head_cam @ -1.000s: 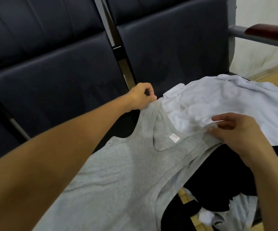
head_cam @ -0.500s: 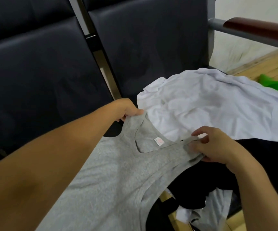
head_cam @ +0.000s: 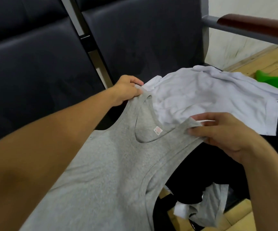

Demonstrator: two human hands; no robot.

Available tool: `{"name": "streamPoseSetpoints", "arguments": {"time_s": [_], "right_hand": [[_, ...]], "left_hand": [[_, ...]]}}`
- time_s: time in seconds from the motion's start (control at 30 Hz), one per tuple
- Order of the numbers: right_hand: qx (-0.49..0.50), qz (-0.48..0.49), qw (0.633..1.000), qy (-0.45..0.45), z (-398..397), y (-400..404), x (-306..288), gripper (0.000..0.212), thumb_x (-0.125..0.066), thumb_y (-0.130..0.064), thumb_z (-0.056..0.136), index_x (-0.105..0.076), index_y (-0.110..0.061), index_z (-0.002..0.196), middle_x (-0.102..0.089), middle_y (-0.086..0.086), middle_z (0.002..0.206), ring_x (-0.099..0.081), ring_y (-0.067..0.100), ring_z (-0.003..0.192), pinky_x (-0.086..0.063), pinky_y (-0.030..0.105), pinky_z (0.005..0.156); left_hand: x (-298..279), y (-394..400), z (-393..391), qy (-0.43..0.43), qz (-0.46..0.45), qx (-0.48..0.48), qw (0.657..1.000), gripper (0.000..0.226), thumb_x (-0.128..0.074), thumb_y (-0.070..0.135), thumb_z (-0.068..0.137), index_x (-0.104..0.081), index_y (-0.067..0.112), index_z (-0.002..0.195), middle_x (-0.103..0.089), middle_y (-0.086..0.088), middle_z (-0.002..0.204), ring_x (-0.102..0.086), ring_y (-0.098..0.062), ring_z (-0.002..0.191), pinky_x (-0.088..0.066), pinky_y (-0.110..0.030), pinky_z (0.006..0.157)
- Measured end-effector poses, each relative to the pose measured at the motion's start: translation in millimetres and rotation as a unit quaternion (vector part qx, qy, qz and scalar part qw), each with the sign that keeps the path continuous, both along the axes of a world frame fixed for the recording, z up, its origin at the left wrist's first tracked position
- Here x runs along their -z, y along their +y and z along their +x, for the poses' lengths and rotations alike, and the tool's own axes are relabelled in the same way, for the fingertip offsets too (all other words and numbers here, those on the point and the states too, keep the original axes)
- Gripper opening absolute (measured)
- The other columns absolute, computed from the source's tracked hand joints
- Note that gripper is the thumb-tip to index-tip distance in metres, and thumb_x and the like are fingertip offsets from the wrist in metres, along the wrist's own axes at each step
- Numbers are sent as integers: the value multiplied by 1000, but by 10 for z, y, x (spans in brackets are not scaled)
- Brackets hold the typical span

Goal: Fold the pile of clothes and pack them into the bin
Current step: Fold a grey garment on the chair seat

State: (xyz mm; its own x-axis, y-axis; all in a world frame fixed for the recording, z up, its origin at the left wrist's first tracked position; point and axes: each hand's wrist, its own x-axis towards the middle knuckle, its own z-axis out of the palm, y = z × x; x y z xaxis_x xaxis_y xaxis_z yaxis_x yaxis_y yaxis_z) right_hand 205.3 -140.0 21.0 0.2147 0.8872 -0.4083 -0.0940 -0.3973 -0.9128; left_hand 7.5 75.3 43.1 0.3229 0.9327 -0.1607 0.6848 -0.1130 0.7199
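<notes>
Both hands have drawn the grey tank top [head_cam: 111, 165] nearer and off the white shirt [head_cam: 201, 100] since a second ago. Left hand [head_cam: 126, 89] pinches the far shoulder strap; right hand [head_cam: 225, 130] pinches the near-right strap, so the top hangs spread between them above the dark seat [head_cam: 143, 47]. Folding looks barely begun: white and black clothes [head_cam: 210, 167] lie unfolded at right. No bin clearly shows; a green object [head_cam: 275, 80] sits far right.
</notes>
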Motion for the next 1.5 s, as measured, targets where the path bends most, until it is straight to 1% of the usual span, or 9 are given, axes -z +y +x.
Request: {"name": "streamPoseSetpoints", "arguments": {"time_s": [0.2,0.47,0.63,0.8,0.97,1.07,1.3,1.43,1.5], "right_hand": [[-229,91,969,31,-818,-3,-436,32,-79,-6,76,-75,-26,101,-59,1,84,-60,12,72,-50,25,65],[-556,25,828,68,-1962,-206,-283,34,-69,-15,92,-62,-21,124,-69,5,97,-68,16,89,-55,26,81],[-431,-35,857,-280,-1780,-80,77,25,-72,-37,86,-63,-22,104,-67,-2,100,-67,14,89,-56,25,79],[-491,-149,740,-434,-1738,-179,327,68,-78,-30,80,-33,-14,129,-46,6,132,-53,23,120,-49,32,93],[-508,-107,667,-535,-1923,-235,604,14,-57,-14,96,-47,-17,106,-56,5,116,-59,22,115,-48,33,85],[-484,-76,708,-509,-1802,-112,538,18,-51,-24,97,-51,-17,114,-52,5,123,-56,22,114,-46,30,85],[-305,88,909,-270,-1473,64,258,23,-60,-21,93,-52,-6,78,-48,-3,66,-45,7,58,-38,19,54],[-186,208,933,-227,-1572,-2,44,21,-54,-15,97,-48,-8,77,-45,4,63,-40,11,55,-35,21,52],[-140,263,922,-247,-1650,-46,-159,17,-52,-16,97,-52,-11,80,-52,6,69,-43,10,58,-36,19,52]], "left_hand": [[-571,-189,-1070,297,100,211,926,10,-71,15,87,-70,25,87,-67,5,88,-64,-11,84,-53,-31,76],[-570,-919,-2489,508,-210,226,804,31,-61,11,93,-65,39,105,-54,13,119,-55,-5,113,-47,-32,101],[-11,-847,-2407,396,-73,214,890,28,-49,16,98,-60,35,116,-60,5,120,-58,-10,103,-52,-37,94],[635,-627,-1893,383,78,279,877,61,-62,14,92,-38,33,144,-33,7,149,-35,-17,133,-34,-42,109],[748,-408,-1687,317,10,273,908,13,-67,27,88,-59,30,97,-56,7,93,-54,-17,92,-46,-32,82],[662,-421,-1830,241,-34,229,943,8,-64,39,91,-66,31,88,-63,0,85,-60,-17,79,-52,-34,75],[238,-728,-2338,140,38,127,981,14,-45,28,104,-52,22,94,-60,-7,88,-54,-15,75,-52,-48,78],[-237,-1019,-2666,117,159,108,974,22,-41,21,104,-53,26,121,-56,3,136,-45,-11,134,-36,-38,115],[-621,-1275,-2836,86,215,96,968,17,-42,15,103,-54,27,107,-60,1,132,-40,-6,138,-23,-34,121]]}}
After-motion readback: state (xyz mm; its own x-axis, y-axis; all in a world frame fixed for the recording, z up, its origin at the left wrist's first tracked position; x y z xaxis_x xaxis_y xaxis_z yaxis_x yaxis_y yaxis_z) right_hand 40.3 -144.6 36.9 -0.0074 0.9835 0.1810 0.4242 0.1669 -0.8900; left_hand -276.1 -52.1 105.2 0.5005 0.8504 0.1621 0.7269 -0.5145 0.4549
